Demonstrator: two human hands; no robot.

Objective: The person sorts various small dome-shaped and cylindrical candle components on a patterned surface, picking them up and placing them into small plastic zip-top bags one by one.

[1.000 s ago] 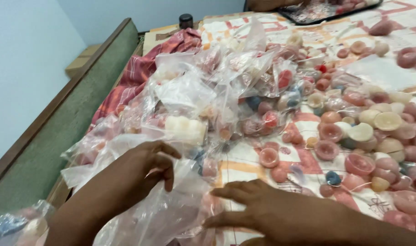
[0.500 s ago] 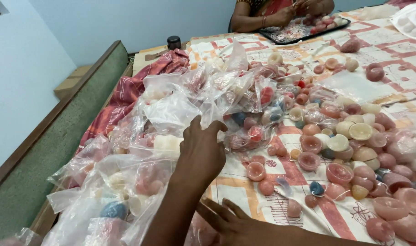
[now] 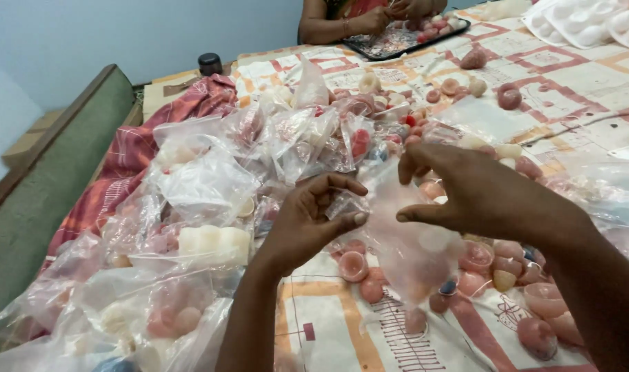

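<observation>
Two hands, left hand (image 3: pixel 307 224) and right hand (image 3: pixel 476 189), pinch the top of a clear, empty plastic bag (image 3: pixel 407 241) hanging lengthwise, mouth upward, above pink shell-shaped cups (image 3: pixel 497 265).

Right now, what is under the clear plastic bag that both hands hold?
Under the clear plastic bag, held by left hand and right hand, pink cup-shaped pieces lie on the patterned cloth. The bag blurs others beneath.

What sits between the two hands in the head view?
A small clear plastic bag, pinched by the left hand and right hand, stretched above pink cups.
</observation>
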